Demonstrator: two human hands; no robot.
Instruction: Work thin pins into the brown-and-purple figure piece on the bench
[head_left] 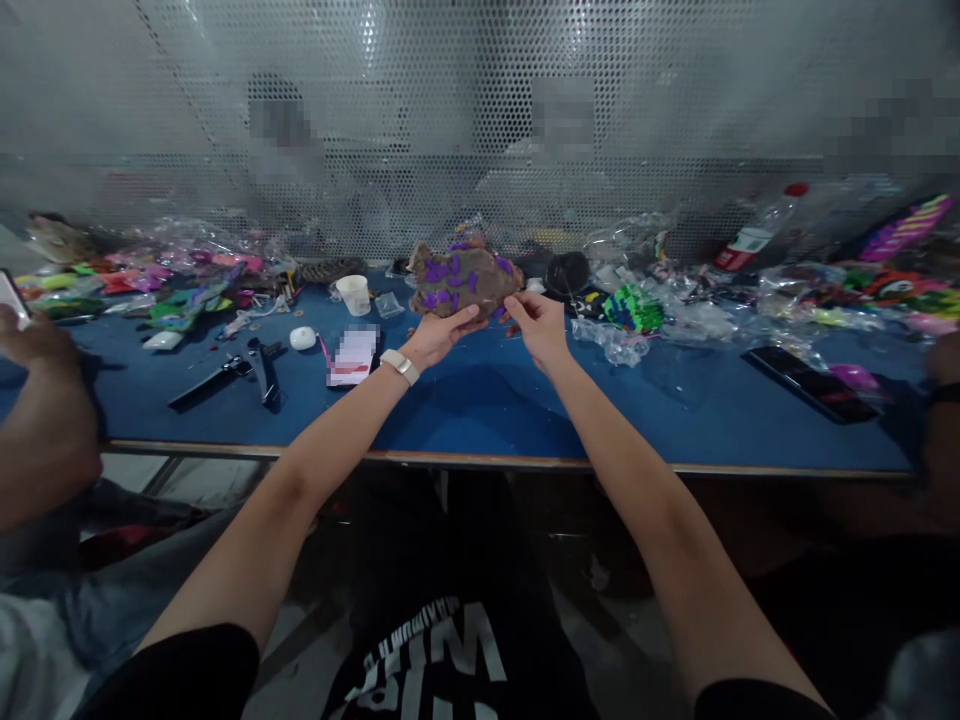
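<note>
A flat brown fish-like clay piece (480, 280) with raised purple patches is held up above the blue table. My left hand (442, 335) grips its lower left edge, the thumb lying across the front and the other fingers out of sight behind. At the lower right edge, my right hand (538, 325) has thumb and forefinger pinched together against the piece, beside a purple bit. Whether a loose scrap sits between those fingertips is too small to make out. Behind the piece stand a white paper cup (354, 294) and a dark round lid-like object (567, 272).
On the blue table (480, 420) lie a lit phone (354, 356), a folded black stand (232, 375), a white earbud case (302, 338) and a dark phone (810, 384). Plastic bags and colourful clay line the back, near a bottle (761, 232). People sit at both sides.
</note>
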